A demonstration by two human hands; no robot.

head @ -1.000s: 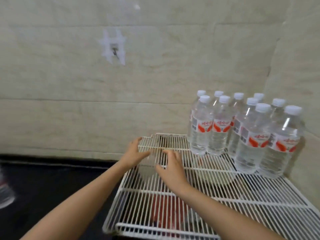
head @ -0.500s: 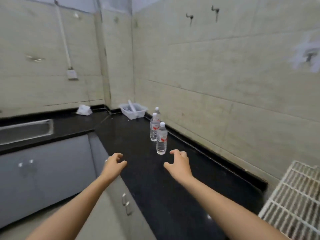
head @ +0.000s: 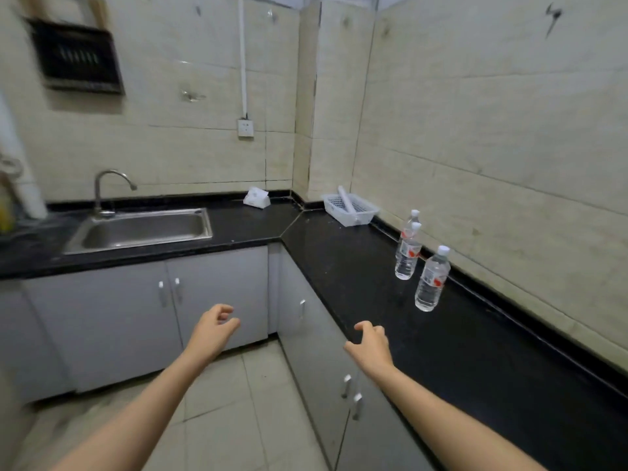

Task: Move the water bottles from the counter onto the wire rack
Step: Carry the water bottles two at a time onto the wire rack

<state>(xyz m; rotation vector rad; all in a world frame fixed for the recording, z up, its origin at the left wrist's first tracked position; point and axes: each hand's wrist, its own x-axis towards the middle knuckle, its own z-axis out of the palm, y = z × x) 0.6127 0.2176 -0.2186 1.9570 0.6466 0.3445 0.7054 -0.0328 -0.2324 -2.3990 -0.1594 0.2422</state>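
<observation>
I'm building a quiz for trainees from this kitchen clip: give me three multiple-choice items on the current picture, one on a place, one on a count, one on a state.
1. Where does the white plastic basket sit?
A. in the sink
B. on the black counter by the wall corner
C. on the floor

2. How many water bottles stand on the counter?
A. one
B. three
C. six

3. What are the hands doing?
A. both empty, fingers loosely curled
B. each holding a bottle
C. turning the faucet

Answers:
1 B, it rests on the black counter near the corner.
2 B, the nearest bottle, the middle bottle and the far bottle.
3 A, the left hand and right hand grasp nothing.
</observation>
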